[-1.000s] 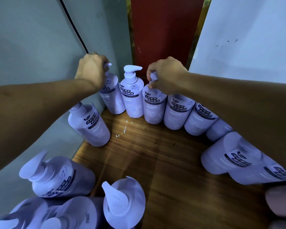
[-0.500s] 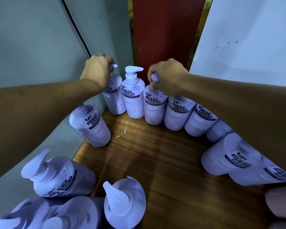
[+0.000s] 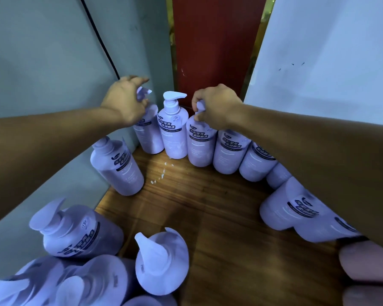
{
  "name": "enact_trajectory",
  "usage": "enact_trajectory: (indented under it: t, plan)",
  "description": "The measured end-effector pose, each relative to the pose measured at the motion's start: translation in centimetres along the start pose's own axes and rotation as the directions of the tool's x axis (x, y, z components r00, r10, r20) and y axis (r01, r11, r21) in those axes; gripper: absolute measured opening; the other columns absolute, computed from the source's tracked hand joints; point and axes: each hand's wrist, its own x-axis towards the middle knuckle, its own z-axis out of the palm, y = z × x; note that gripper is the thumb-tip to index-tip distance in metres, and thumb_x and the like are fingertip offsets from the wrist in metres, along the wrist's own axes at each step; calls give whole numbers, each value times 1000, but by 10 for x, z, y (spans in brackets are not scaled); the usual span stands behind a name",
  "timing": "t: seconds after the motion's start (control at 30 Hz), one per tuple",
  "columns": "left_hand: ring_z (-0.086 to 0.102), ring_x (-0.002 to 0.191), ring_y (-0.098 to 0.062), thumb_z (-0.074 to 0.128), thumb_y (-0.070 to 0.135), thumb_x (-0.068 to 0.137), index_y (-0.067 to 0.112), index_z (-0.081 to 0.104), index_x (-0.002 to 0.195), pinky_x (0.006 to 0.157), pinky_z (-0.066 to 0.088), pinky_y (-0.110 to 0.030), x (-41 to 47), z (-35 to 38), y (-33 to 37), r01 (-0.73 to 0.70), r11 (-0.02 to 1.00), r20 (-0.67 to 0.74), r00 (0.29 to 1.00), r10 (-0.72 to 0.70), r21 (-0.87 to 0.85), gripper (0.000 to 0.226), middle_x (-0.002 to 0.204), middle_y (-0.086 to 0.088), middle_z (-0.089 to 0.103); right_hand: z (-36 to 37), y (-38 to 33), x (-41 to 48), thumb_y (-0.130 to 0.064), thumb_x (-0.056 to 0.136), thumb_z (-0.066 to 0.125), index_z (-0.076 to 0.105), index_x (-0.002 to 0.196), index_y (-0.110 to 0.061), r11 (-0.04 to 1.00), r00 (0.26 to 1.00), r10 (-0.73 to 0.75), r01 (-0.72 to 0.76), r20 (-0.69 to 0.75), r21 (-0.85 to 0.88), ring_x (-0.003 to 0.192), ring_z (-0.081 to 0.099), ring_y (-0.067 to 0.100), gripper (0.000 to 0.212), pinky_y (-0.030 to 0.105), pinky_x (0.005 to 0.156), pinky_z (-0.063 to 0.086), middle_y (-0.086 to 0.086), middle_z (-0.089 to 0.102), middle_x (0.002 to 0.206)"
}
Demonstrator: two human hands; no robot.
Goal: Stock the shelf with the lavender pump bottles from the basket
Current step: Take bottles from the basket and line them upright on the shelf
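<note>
Lavender pump bottles stand in a row along the back of the wooden shelf [image 3: 208, 206]. My left hand [image 3: 124, 100] hovers over the pump of the back-left corner bottle [image 3: 147, 138], fingers stretched out above the nozzle and loosened from it. My right hand [image 3: 217, 104] grips the pump of the third bottle [image 3: 199, 146]. Between them stands a free bottle [image 3: 174, 133] with its white pump pointing right. The basket is out of view.
More lavender bottles stand along the left wall [image 3: 119, 168], at the front left [image 3: 80, 233] and under my right forearm [image 3: 290, 208]. A red panel [image 3: 212, 40] forms the back, a white panel [image 3: 329, 51] the right side. A black cable [image 3: 100, 38] runs down the left wall.
My left hand's fingers have uncurled from the corner bottle's pump, which now shows beneath them. The right hand keeps its grip on the third bottle.
</note>
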Motion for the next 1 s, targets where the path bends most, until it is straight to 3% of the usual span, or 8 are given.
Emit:
enact_trajectory:
  t: [0.17, 0.27, 0.37, 0.47, 0.63, 0.8, 0.9, 1.0]
  plan:
    - [45, 129, -30, 55, 3, 83, 11, 57, 132, 108, 33, -28, -35, -11, 39, -192, 980, -221, 959, 175, -56, 50, 138, -15, 48, -25, 4, -38, -45, 91, 58, 49, 132, -25, 999, 999, -43, 43, -15, -1, 104, 57, 27, 47, 29, 86, 42, 9, 63, 113]
    - [53, 117, -22, 55, 2, 83, 11, 65, 120, 99, 37, -20, -64, -15, 78, -408, 905, -257, 893, 369, -119, 40, 124, -9, 59, -59, 20, -96, -38, 93, 55, 61, 121, -24, 989, 949, -124, 144, -290, 46, 102, 59, 20, 32, 29, 90, 41, 2, 65, 116]
    - [61, 92, -16, 60, 10, 85, 17, 71, 109, 85, 43, -21, -86, -16, 118, -500, 849, -166, 864, 475, -170, 27, 100, -1, 67, -86, 50, -165, -28, 96, 53, 70, 100, -23, 992, 951, -21, 58, -307, 111, 77, 62, 6, 19, 17, 77, 46, -4, 70, 96]
    - [64, 81, -10, 67, 23, 84, 21, 72, 103, 81, 48, -27, -100, -9, 158, -483, 826, -48, 870, 491, -291, 20, 91, 5, 69, -101, 89, -219, -25, 96, 54, 72, 93, -23, 992, 965, 117, -101, -236, 82, 66, 60, 0, 18, 5, 63, 37, -6, 70, 81]
    - [64, 87, -10, 74, 39, 80, 25, 66, 115, 80, 50, -28, -120, 21, 232, -399, 799, 168, 841, 515, -451, 39, 102, 5, 69, -110, 131, -267, -55, 87, 48, 69, 85, -31, 974, 974, 228, -228, -16, -19, 60, 59, 4, 32, 26, 61, 46, -16, 67, 70]
    - [60, 93, -22, 71, 47, 82, 21, 45, 139, 76, 48, -30, -139, 67, 272, -365, 853, 421, 752, 507, -373, 68, 109, -7, 65, -86, 149, -289, -63, 79, 57, 60, 110, -44, 962, 963, 199, -157, 179, -225, 86, 61, 11, 37, 34, 78, 49, -14, 65, 101]
    - [60, 77, -25, 64, 35, 90, 17, 49, 129, 56, 36, -26, -146, 89, 275, -325, 850, 359, 800, 481, -415, 44, 78, 2, 55, -69, 155, -290, -45, 90, 59, 56, 124, -40, 958, 979, 161, -125, 123, -260, 100, 61, 21, 35, 32, 81, 46, -5, 66, 113]
    - [62, 81, -28, 60, 26, 94, 19, 53, 119, 61, 41, -32, -148, 99, 275, -307, 837, 255, 855, 452, -454, 27, 82, -4, 64, -62, 158, -289, -35, 93, 58, 61, 122, -34, 959, 988, 150, -134, 46, -248, 103, 59, 25, 28, 33, 81, 44, -2, 68, 113]
